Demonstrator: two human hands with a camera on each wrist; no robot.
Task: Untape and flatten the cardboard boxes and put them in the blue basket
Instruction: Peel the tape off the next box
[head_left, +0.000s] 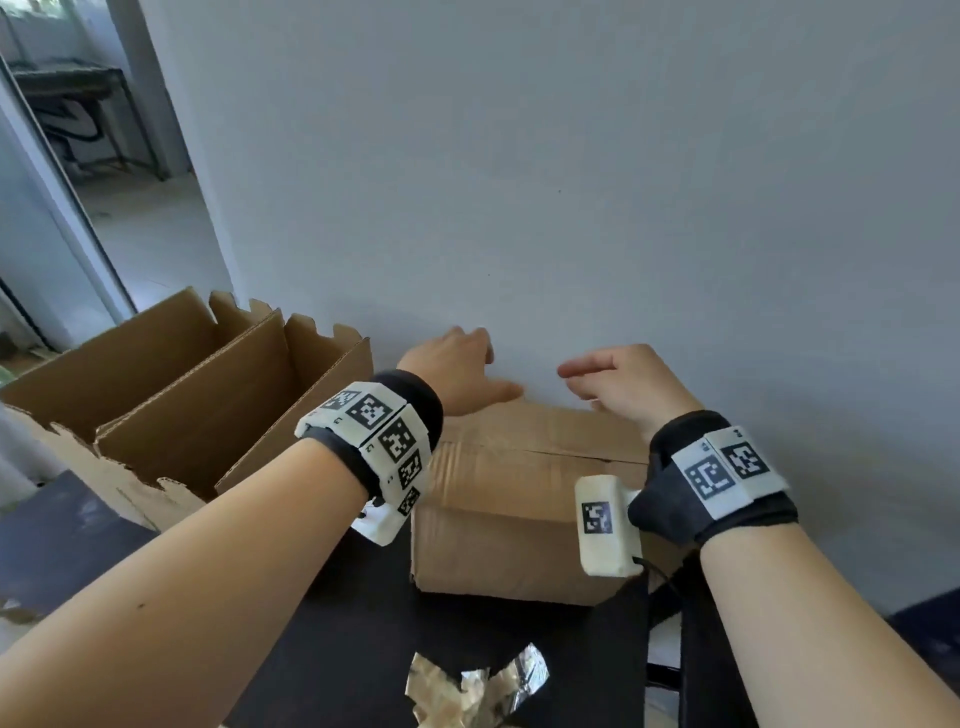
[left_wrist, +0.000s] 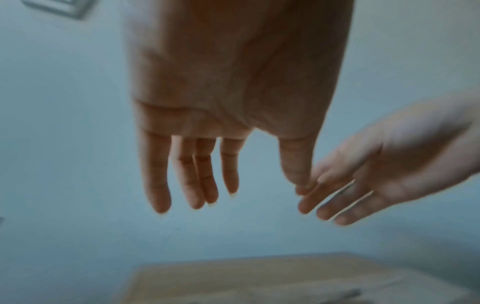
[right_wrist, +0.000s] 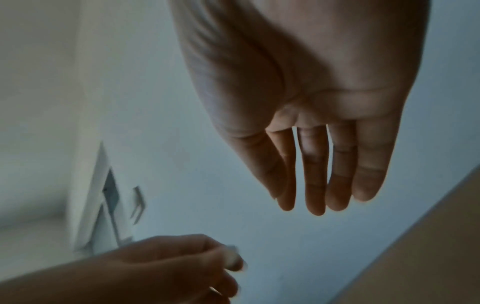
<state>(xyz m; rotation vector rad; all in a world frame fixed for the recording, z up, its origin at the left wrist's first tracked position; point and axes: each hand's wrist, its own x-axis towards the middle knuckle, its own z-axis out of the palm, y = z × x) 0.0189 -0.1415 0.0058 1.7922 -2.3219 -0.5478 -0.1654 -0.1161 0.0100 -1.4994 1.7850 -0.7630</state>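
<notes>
Two empty, straight-fingered hands, left hand (head_left: 457, 366) and right hand (head_left: 618, 384), hover over the far edge of a closed brown cardboard box (head_left: 519, 519) directly below.

You had the closed cardboard box (head_left: 524, 499) on the table (head_left: 332, 639), pushed up against the wall (head_left: 571, 182) at the far side. Left of it, just beside it, stood an opened box (head_left: 208, 410) with its flaps up and a divider inside. Your left hand (head_left: 457, 371) and right hand (head_left: 623, 384) hovered side by side above the closed box's far edge, near the wall, left hand to the left. Crumpled tape (head_left: 478, 686) lay on the table nearer to you than the closed box. A doorway (head_left: 104, 156) lay far left.
</notes>
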